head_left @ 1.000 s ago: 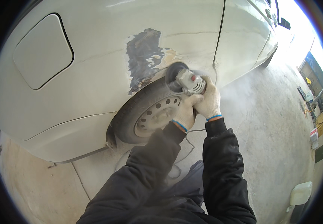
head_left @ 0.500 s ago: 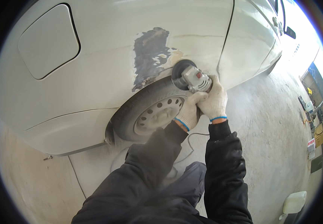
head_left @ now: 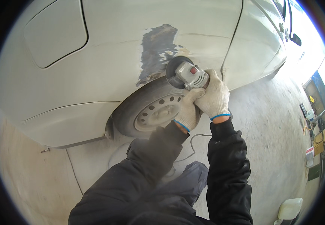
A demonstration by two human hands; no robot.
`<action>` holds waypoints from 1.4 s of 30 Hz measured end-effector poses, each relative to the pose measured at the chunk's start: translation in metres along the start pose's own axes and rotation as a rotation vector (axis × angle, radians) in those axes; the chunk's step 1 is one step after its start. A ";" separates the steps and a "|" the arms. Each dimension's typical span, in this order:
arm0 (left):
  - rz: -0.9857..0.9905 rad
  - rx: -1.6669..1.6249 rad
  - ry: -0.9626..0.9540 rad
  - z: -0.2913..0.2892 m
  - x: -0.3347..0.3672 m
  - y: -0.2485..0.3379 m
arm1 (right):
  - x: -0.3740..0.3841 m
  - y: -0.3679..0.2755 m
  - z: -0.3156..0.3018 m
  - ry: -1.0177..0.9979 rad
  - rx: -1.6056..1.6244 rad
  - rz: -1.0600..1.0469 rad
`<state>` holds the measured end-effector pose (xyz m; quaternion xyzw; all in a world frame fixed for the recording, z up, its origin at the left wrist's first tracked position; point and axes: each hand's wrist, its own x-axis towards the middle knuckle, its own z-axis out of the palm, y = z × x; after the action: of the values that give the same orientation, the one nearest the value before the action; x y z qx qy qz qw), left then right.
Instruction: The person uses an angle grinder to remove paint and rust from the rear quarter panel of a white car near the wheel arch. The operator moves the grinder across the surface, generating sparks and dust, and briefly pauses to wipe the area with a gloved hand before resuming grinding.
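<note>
Both my hands wear off-white knit gloves with blue cuffs and grip an angle grinder with a silver head and a dark round disc. My right hand wraps the grinder's body behind the head. Below it and against it, my left hand closes on the tool from the near side. The disc lies at the wheel-arch edge of a white car, over the tyre's top. Just left of and above the disc is a bared grey metal patch with ragged paint edges. Whether the disc touches the panel is unclear.
A dusty rear wheel sits beneath the disc. A cable runs on the concrete floor by my legs. At the lower right stands a pale plastic container; assorted items, among them a cardboard box, line the right side.
My hands and the grinder have shifted slightly left along the arch edge, and the disc now covers more of the patch's lower right. The whole view has tilted a little.
</note>
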<state>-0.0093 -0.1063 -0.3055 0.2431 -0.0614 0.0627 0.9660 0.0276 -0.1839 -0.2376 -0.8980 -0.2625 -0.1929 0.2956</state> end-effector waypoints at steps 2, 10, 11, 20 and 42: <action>-0.004 0.022 0.028 0.003 -0.007 0.007 | -0.001 -0.008 -0.002 -0.019 0.004 0.052; -0.005 0.019 -0.036 0.019 -0.022 0.020 | 0.003 -0.019 -0.014 -0.080 -0.077 0.041; -0.059 -0.029 0.024 0.020 -0.022 0.018 | 0.001 -0.018 -0.014 -0.129 -0.106 0.078; -0.063 0.005 0.044 0.019 -0.018 0.013 | 0.006 -0.010 -0.011 -0.053 -0.120 0.027; 0.056 0.114 0.041 -0.007 -0.008 -0.002 | 0.003 0.001 -0.006 -0.002 0.062 0.075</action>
<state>-0.0159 -0.1053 -0.3140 0.2947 -0.0449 0.0979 0.9495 0.0296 -0.1866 -0.2319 -0.8979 -0.2346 -0.1726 0.3302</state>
